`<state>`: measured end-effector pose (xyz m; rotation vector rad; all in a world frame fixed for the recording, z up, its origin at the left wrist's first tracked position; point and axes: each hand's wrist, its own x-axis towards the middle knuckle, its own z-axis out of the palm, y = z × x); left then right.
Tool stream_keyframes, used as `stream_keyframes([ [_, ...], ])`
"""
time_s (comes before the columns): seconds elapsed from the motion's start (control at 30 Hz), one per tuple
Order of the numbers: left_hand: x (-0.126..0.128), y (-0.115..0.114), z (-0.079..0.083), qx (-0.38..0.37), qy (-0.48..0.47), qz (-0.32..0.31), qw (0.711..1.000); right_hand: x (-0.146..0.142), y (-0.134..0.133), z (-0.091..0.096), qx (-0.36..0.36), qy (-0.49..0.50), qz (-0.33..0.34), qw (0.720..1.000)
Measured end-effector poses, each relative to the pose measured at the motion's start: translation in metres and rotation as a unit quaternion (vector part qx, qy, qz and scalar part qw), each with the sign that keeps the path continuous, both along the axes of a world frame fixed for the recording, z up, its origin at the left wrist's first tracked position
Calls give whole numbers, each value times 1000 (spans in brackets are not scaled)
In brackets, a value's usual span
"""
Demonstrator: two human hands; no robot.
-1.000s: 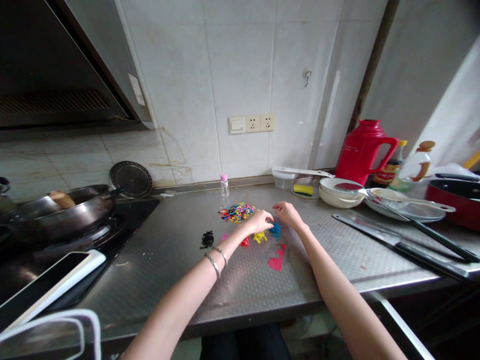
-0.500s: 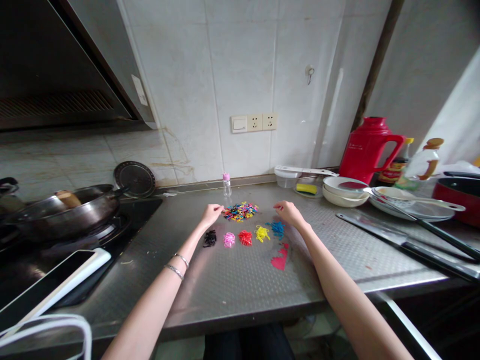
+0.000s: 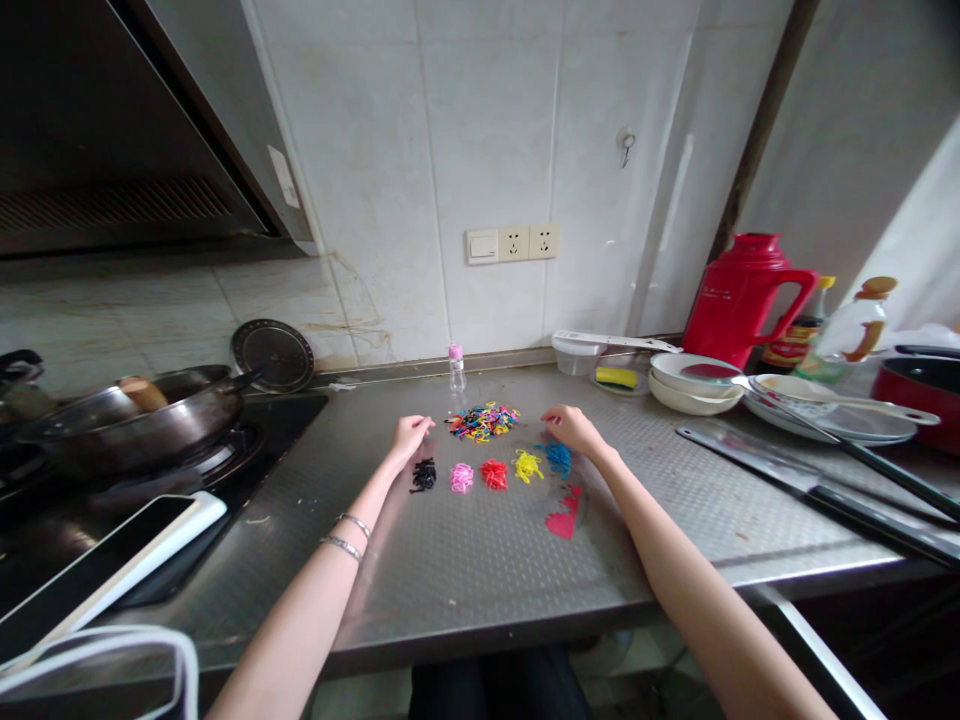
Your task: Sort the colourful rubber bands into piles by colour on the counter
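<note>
A mixed heap of small coloured rubber bands (image 3: 484, 422) lies on the steel counter between my two hands. In front of it runs a row of sorted piles: black bands (image 3: 424, 475), pink bands (image 3: 461, 478), red bands (image 3: 493, 474), yellow bands (image 3: 527, 465) and blue bands (image 3: 558, 460). My left hand (image 3: 409, 438) is closed in a pinch just behind the black pile, left of the heap. Behind the blue pile, my right hand (image 3: 571, 428) also has its fingers pinched together. Whatever either pinch holds is too small to see.
A torn red piece (image 3: 564, 515) lies near the blue pile. The pink-capped bottle (image 3: 457, 370) stands behind the heap. To the right are bowls (image 3: 694, 390), a knife (image 3: 757, 460) and a red thermos (image 3: 739, 300); a pan (image 3: 180, 420) sits on the stove at left.
My left hand has drawn away from the mixed heap, moving left and slightly down toward the black pile. My right hand is almost where it was. The view has shifted slightly.
</note>
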<state>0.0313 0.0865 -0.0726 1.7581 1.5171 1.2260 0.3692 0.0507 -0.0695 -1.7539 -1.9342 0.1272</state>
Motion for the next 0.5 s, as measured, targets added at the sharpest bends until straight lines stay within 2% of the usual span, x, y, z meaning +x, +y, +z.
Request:
stream_keyframes([
  [0.2,-3,3,-7,21,36,-6,999,-12,6,1,-12,21,31,999],
  [0.5,-4,8,-12,22,59,-9,998,-32,28,11,-46,-30,33,998],
])
